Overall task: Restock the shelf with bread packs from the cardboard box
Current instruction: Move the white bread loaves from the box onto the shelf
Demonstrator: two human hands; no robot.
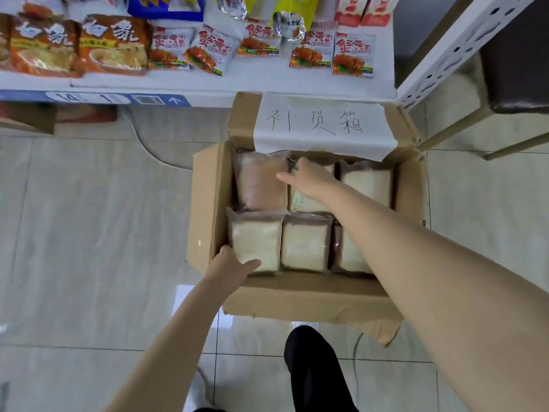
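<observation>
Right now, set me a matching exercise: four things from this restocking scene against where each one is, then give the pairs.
1. left hand
2. right hand
3. white handwritten paper sheet
4. orange noodle packets

A. on the white shelf
B. over the far middle bread pack
C. on the far flap of the brown cardboard box
D. gripping the near-left bread pack

Pairs: 1-D, 2-B, 3-C, 4-A

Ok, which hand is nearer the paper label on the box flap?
Right. The right hand is on the far-middle pack, just below the label; the left hand grips the near-left pack at the near corner of the box.
</observation>
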